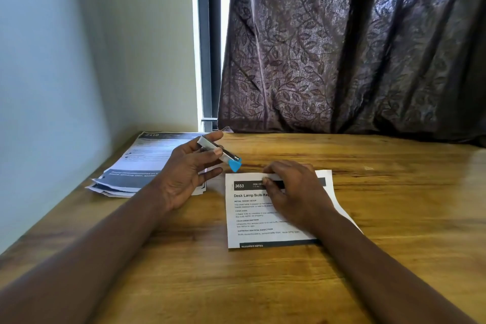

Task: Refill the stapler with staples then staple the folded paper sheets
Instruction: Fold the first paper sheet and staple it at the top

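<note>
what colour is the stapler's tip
Blue tip on the silver stapler held by the left hand, head view.
</note>
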A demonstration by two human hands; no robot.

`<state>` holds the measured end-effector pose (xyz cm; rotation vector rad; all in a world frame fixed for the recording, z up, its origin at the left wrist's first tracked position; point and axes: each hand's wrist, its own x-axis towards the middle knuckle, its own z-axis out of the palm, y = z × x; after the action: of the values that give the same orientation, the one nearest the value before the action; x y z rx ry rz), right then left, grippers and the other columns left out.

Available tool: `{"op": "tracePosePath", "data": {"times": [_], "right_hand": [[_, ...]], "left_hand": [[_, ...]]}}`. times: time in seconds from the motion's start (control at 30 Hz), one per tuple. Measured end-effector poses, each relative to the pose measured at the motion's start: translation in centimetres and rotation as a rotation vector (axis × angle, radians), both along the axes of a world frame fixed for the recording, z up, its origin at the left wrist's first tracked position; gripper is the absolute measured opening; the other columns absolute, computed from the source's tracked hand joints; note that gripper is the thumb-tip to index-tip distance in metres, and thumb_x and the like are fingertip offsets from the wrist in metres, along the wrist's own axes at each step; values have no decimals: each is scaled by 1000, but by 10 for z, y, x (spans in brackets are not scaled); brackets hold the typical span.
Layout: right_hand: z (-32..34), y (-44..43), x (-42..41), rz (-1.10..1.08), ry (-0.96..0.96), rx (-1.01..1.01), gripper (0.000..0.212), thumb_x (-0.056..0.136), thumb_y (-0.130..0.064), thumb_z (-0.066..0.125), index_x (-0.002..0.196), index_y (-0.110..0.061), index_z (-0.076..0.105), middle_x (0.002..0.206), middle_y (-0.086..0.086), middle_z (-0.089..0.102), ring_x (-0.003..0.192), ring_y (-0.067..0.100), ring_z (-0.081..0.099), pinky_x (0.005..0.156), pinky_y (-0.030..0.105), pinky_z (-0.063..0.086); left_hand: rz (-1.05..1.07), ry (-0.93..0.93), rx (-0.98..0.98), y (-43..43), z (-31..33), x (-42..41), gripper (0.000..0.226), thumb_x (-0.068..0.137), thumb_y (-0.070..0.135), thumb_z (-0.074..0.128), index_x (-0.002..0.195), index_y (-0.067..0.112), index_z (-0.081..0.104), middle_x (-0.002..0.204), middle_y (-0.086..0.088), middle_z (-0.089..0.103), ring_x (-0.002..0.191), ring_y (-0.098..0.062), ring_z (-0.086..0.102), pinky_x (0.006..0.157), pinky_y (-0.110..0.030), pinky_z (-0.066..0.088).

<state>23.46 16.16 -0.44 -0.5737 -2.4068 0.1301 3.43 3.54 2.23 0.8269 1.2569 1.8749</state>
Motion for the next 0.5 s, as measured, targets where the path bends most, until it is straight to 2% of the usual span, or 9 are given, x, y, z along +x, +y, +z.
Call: {"op": "tracePosePath", "data": {"times": [0.1, 0.2, 0.27, 0.33, 0.4, 0.5], "right_hand": [[1, -1, 1, 1, -8, 8, 15, 98, -35, 55, 107, -27, 63, 110, -11, 67, 107, 12, 56, 100, 38, 35], [1, -4, 1, -1, -8, 37, 15, 98, -36, 55, 108, -28, 63, 110, -12, 67, 106, 11, 56, 99, 35, 34], [2, -5, 1, 2, -9, 56, 15, 98, -36, 55, 108, -28, 64, 110, -12, 67, 105, 10, 56, 98, 34, 33], [3, -7, 1, 1, -20, 73, 17, 98, -37, 55, 110, -29, 64, 110, -12, 67, 105, 9, 56, 99, 33, 33], [4, -9, 2, -5, -31, 89, 18, 99, -37, 54, 111, -29, 65, 111, -12, 66, 105, 10, 56, 100, 34, 34], [5, -10, 2, 0, -25, 104, 18, 99, -36, 54, 112, -29, 65, 110, -12, 67, 105, 9, 56, 100, 33, 34]], "left_hand": [[-50, 39, 13, 2, -2, 5, 36, 92, -3, 62, 124, 11, 68, 109, -15, 75, 102, -27, 76, 82, -35, 64], [-67, 145, -23, 0, -6, 10, 38, 87, -2, 67, 123, 11, 68, 115, -18, 75, 105, -29, 75, 89, -39, 62], [-69, 241, -48, 0, -7, 11, 38, 89, -2, 68, 124, 11, 68, 114, -16, 75, 106, -29, 74, 91, -42, 62], [-61, 306, -69, 0, -8, 12, 36, 90, 1, 70, 124, 13, 70, 112, -13, 76, 105, -26, 75, 85, -39, 63], [-39, 333, -73, 0, -8, 13, 35, 89, 2, 71, 122, 16, 71, 109, -9, 77, 104, -23, 75, 80, -35, 64], [-20, 324, -68, 2, -8, 13, 37, 88, 3, 71, 123, 16, 71, 108, -8, 78, 104, -23, 75, 85, -40, 64]]}}
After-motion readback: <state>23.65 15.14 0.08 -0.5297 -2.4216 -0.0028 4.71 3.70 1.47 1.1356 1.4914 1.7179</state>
